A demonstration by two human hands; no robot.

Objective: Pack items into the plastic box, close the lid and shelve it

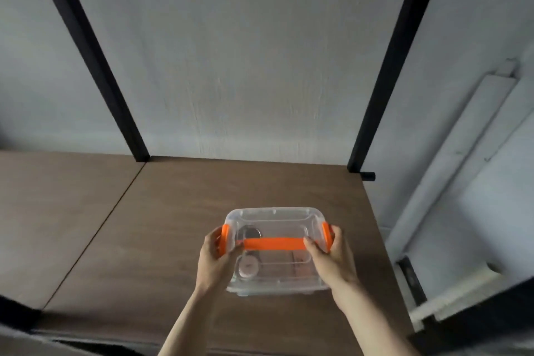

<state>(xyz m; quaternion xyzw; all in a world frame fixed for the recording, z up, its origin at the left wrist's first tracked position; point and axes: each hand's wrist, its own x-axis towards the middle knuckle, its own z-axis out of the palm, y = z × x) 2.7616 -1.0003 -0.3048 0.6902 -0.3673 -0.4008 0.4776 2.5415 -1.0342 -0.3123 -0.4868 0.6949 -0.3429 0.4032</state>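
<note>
Plastic box [274, 251], lidded, unlabelled, gripped by left hand [215, 254] and right hand [329, 257] fingers.

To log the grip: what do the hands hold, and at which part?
Both hold the plastic box by its ends: left hand at the left orange latch, right hand at the right one.

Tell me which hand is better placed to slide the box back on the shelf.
Neither clearly: the left hand and right hand each hold an orange latch on the closed plastic box, evenly placed. Probably push with both across the wooden shelf.
</note>
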